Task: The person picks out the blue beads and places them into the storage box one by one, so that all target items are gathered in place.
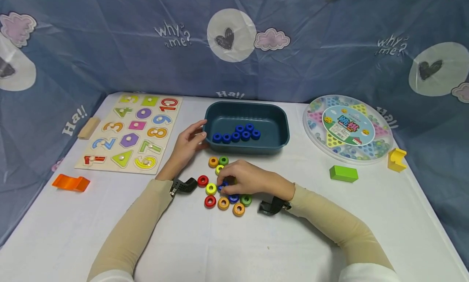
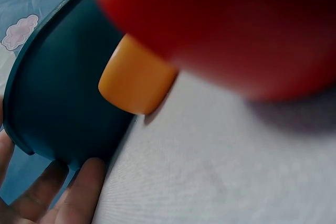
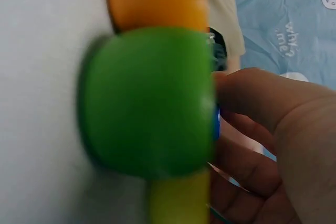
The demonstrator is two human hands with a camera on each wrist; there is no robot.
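My left hand rests against the left end of a dark teal bin, its fingertips at the outer wall and rim. In the left wrist view its fingers touch the bin's side. Several blue rings lie inside the bin. In front of it, my right hand pinches a blue ring between thumb and fingers, among loose rings on the table. The right wrist view shows only a blue sliver between the fingers, behind a green ring.
Red, yellow, orange and green rings surround the right hand. A number puzzle board and orange block lie left. A round marble-game case, green block and yellow block lie right.
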